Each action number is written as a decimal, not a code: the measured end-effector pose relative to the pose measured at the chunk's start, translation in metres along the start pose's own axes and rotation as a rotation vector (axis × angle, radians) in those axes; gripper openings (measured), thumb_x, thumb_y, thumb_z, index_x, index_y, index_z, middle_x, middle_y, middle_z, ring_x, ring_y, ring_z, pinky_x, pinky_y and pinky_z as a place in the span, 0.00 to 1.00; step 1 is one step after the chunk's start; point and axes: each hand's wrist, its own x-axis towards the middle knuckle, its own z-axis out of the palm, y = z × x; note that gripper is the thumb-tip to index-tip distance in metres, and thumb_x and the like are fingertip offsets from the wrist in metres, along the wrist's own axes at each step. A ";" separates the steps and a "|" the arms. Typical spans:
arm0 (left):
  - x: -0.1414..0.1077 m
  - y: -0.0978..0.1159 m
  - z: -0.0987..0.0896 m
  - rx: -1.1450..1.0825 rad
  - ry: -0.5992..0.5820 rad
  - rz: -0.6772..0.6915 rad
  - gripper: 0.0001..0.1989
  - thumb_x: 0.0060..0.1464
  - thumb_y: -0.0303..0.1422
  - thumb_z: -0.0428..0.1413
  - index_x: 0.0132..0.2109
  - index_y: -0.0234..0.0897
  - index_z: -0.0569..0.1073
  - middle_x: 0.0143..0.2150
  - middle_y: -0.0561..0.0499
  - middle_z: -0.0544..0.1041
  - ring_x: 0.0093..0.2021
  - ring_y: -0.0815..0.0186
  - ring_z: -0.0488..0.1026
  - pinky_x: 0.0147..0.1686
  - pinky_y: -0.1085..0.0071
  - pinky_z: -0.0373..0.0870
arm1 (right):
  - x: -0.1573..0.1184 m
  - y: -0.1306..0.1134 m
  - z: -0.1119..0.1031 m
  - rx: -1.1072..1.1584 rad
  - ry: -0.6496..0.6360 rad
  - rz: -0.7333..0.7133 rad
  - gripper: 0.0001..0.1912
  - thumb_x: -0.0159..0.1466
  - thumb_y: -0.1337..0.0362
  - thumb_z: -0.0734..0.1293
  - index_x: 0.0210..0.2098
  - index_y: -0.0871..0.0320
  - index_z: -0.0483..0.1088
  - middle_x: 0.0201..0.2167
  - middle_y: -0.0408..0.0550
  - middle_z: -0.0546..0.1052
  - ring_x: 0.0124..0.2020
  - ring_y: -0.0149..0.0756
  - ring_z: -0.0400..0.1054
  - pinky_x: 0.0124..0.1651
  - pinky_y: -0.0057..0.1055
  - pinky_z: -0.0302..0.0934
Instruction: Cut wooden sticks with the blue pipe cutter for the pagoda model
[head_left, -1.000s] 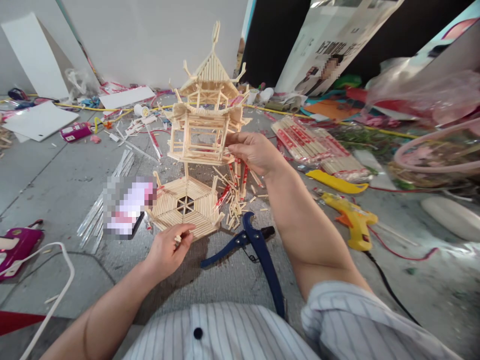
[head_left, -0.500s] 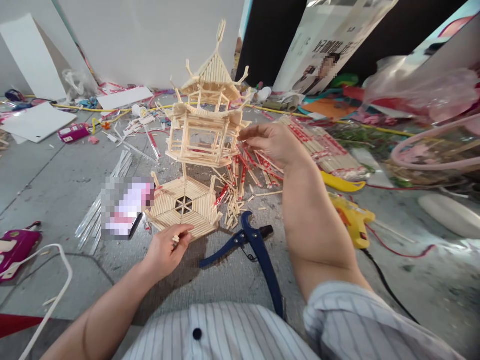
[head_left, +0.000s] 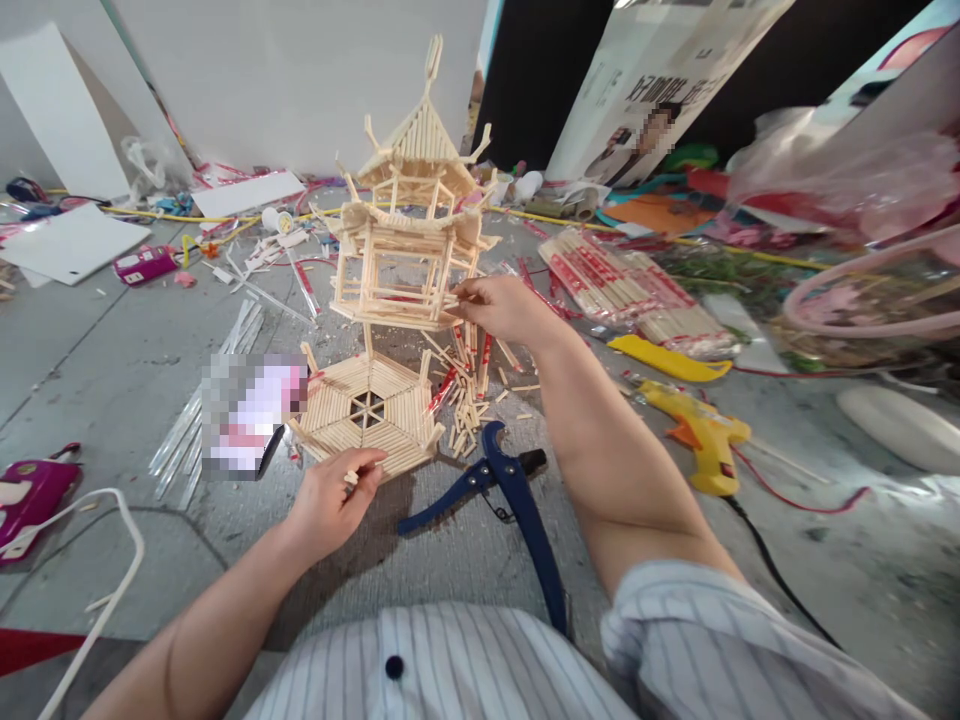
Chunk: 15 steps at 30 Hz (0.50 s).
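A tiered pagoda model [head_left: 409,225] made of thin wooden sticks stands in the middle. In front of it lies a hexagonal stick panel [head_left: 390,425] with short upright pieces at its corners. My left hand [head_left: 337,495] rests at the panel's near left edge, fingers closed round small stick pieces. At the right side of the pagoda's lower tier, my right hand [head_left: 499,308] pinches at its corner; whether a piece is between the fingertips is too small to tell. A blue cutter [head_left: 517,500] lies open on the floor between my arms.
Cut stick pieces [head_left: 469,415] lie right of the panel. A yellow glue gun [head_left: 705,435] and stick bundles [head_left: 600,275] are at the right. Left are a phone [head_left: 251,415], clear glue sticks [head_left: 199,410] and a purple tool [head_left: 37,500].
My right hand has moved left and slightly down, to the pagoda's lower right corner. The pagoda has shifted slightly to the left. My left hand has stayed where it was.
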 end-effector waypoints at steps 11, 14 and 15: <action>0.001 0.004 -0.001 -0.037 -0.005 0.006 0.10 0.58 0.30 0.50 0.41 0.33 0.75 0.30 0.49 0.80 0.29 0.70 0.77 0.27 0.78 0.72 | 0.007 0.012 0.011 0.063 0.341 0.091 0.15 0.63 0.55 0.60 0.34 0.57 0.74 0.28 0.48 0.77 0.31 0.39 0.71 0.38 0.33 0.60; 0.001 0.003 -0.001 -0.026 -0.004 0.009 0.10 0.58 0.30 0.50 0.41 0.33 0.75 0.29 0.49 0.80 0.28 0.70 0.77 0.27 0.78 0.72 | 0.009 0.018 0.010 0.077 0.372 0.119 0.19 0.64 0.50 0.58 0.35 0.56 0.73 0.28 0.49 0.77 0.32 0.40 0.71 0.38 0.34 0.60; 0.001 0.002 -0.001 -0.018 -0.006 0.011 0.10 0.58 0.31 0.50 0.41 0.34 0.75 0.29 0.49 0.80 0.28 0.70 0.77 0.28 0.78 0.72 | 0.009 0.020 0.010 0.082 0.383 0.110 0.20 0.63 0.48 0.58 0.35 0.56 0.73 0.29 0.49 0.77 0.33 0.41 0.71 0.38 0.34 0.60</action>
